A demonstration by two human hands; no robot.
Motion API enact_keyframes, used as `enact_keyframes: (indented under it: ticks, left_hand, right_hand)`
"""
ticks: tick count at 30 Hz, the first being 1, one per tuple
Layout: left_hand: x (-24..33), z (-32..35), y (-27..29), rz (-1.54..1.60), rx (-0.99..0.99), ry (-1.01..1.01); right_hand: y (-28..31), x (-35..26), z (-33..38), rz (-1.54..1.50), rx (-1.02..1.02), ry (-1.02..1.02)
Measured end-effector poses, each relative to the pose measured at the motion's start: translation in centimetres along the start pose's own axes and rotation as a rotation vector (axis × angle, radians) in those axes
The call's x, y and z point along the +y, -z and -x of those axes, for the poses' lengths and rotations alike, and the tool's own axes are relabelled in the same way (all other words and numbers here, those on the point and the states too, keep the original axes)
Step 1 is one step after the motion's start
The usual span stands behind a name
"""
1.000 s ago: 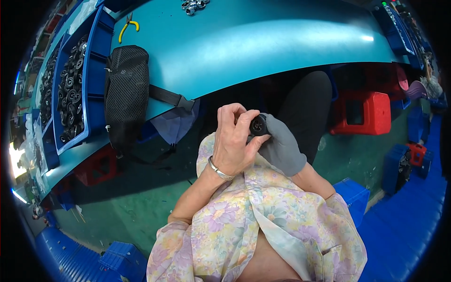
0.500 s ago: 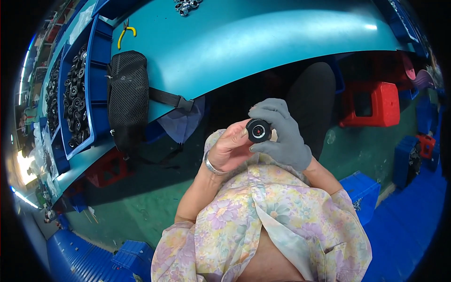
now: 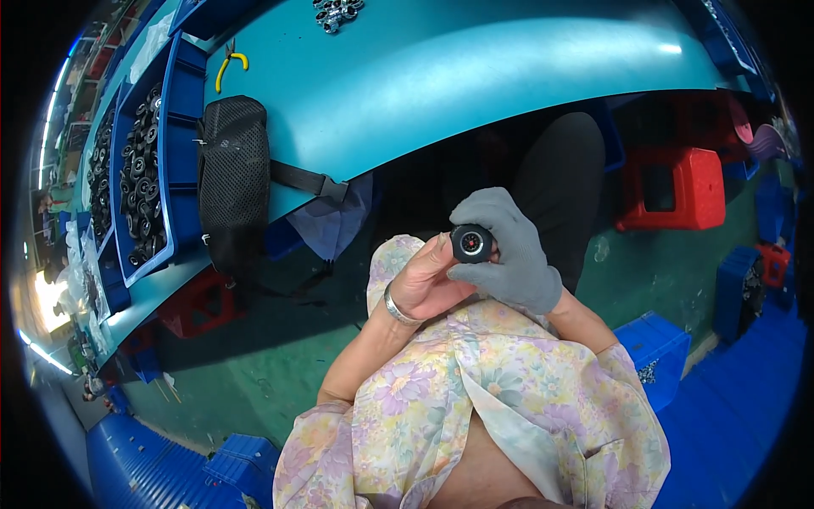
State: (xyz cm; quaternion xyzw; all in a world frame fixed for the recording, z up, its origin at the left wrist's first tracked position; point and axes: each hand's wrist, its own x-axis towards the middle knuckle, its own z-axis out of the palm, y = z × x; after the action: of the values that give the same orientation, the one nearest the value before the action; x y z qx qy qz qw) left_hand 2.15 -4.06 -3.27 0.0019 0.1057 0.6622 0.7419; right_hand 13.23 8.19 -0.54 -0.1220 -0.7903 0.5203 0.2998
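A small black toy wheel (image 3: 471,244) with a silver ring and a red centre is held in front of my body, its face turned up. My right hand (image 3: 515,254), in a grey glove, grips it from the right between thumb and fingers. On the wheel's left edge rests the thumb of my bare left hand (image 3: 424,284), which wears a silver bracelet (image 3: 397,307). The left fingers curl below the wheel and are partly hidden.
A blue bin (image 3: 168,161) of black wheels stands left on the teal table (image 3: 381,93). Nearby lie a black mesh bag (image 3: 233,165) and yellow-handled pliers (image 3: 230,64). Shiny metal parts (image 3: 337,13) sit at the back. A red stool (image 3: 699,188) and blue crate (image 3: 670,352) are right.
The wheel has shifted slightly right and down. My left hand has dropped a little, and the upper fingers of my right hand have drawn in closer around the wheel.
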Motion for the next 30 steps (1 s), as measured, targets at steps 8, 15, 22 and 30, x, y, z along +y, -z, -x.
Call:
enact_keyframes:
  ticks: [8,15,22,30]
  left_hand:
    - [-0.1,0.4,0.4,-0.013,-0.059,0.018]
    - [-0.8,1.0,-0.3,-0.008,0.047,0.014]
    - [-0.5,0.5,-0.2,-0.105,-0.017,0.000]
    - [-1.1,0.8,-0.7,-0.072,0.029,-0.013]
  right_hand:
    - [-0.4,-0.5,0.5,-0.146,-0.015,-0.110]
    - [-0.7,-0.3,1.0,-0.101,0.000,-0.055]
    - [-0.5,-0.6,1.2,-0.133,-0.051,-0.152]
    - [-0.8,-0.5,2.0,-0.126,0.020,-0.224]
